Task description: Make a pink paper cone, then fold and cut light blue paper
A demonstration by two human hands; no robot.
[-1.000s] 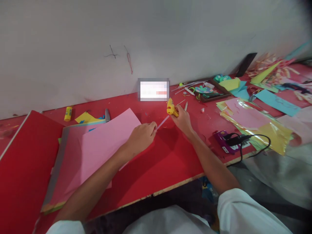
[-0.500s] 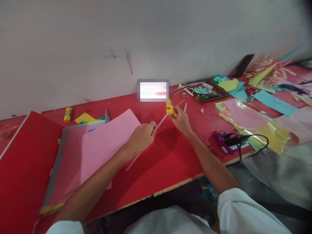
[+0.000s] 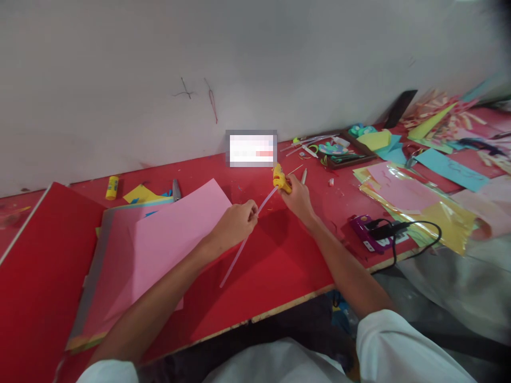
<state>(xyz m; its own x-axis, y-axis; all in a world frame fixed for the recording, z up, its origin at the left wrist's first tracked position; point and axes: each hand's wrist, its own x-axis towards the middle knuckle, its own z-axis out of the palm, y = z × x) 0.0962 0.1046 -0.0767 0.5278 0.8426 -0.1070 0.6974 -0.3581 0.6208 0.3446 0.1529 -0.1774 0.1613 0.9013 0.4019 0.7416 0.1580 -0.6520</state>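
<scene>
My right hand [image 3: 296, 196] is wrapped round the handle of a yellow glue gun [image 3: 281, 178] above the middle of the red table. A long, translucent glue stick [image 3: 233, 265] runs from the back of the gun down to the lower left. My left hand [image 3: 238, 222] pinches that stick partway along, its fingers closed. The stick's upper end meets the gun, and its lower end hangs free over the red surface. Beneath my left forearm lie sheets of pink paper [image 3: 179, 229].
A yellow tube of glue [image 3: 112, 188] stands at the back left, beside a red board [image 3: 43, 282]. On the right are a purple device [image 3: 365, 234] with a black cable, a dark tray [image 3: 361, 154] of craft bits, and coloured papers [image 3: 455, 169]. A wall rises behind.
The free lower end of the glue stick has swung right and the stick looks slightly bent. Both hands keep their grip, almost in place.
</scene>
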